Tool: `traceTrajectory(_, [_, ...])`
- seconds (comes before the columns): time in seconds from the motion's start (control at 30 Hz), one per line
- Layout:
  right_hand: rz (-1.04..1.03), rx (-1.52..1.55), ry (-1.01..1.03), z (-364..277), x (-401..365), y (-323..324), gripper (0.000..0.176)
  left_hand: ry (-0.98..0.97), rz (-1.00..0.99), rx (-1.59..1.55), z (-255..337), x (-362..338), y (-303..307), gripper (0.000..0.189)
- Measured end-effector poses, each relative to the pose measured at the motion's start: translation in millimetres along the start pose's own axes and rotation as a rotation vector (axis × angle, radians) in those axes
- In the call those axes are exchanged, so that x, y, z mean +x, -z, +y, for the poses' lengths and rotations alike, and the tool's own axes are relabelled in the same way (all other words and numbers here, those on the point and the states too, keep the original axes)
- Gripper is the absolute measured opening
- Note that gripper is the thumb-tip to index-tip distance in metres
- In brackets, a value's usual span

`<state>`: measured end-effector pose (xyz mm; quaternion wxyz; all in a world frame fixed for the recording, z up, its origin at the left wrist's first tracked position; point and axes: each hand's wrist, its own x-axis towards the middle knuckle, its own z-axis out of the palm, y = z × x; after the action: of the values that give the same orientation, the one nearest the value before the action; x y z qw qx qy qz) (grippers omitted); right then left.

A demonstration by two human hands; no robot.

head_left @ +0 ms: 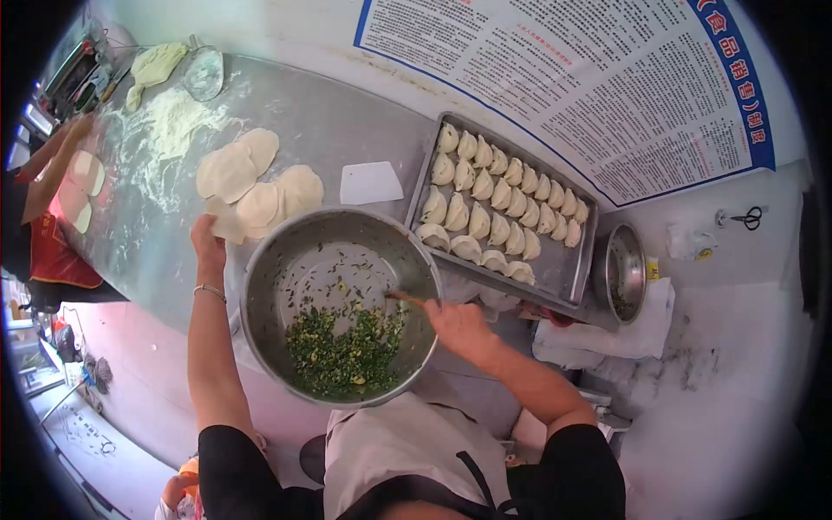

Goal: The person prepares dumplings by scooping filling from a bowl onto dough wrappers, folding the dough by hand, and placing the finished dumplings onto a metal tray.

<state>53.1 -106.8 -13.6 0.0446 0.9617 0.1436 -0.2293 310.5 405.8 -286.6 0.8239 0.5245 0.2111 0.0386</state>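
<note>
Clamped on a spoon (406, 297) with right hand (462, 329), pinching a dough wrapper (230, 225) with left hand (207, 237). Probably light, soft, easily torn: best taken by the edge. Stretching left arm (215, 368) forward, bending right arm (539, 383) in to the bowl (267, 290) between both grips. Beyond left grip, see more wrappers (228, 173).

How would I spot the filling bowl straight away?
Find the big grey table. At its near edge, between the person's left hand and right hand, is a large steel bowl of chopped green filling. Unlike the smaller bowl right of the dumpling tray, it holds a brown-handled utensil.
</note>
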Motion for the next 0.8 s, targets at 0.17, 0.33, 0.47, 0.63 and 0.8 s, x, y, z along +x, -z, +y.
traceTrajectory(0.17, [-0.350, 0.073, 0.238, -22.4, -12.6, -4.6, 0.014, 0.059, -0.118, -0.739, 113.3, -134.6, -30.2, 0.043])
traceTrajectory(0.33, [-0.261, 0.237, 0.324, -73.3, 1.9, -39.3, 0.021, 0.007, -0.241, -0.933, 132.3, -276.6, 14.3, 0.046])
traceTrajectory(0.47, [0.118, 0.198, 0.538, -72.8, 32.7, -62.0, 0.026, 0.059, -0.076, -0.944, 95.8, -368.0, 44.6, 0.046])
traceTrajectory(0.63, [0.308, 0.180, 0.608, -43.0, 82.7, -14.9, 0.035, 0.138, 0.311, -0.720, 47.7, -466.4, 26.9, 0.049])
traceTrajectory(0.8, [0.166, 0.069, 0.570, -49.3, 97.6, -41.5, 0.053, 0.171, 0.346, -0.968, 31.2, -533.1, -15.2, 0.049])
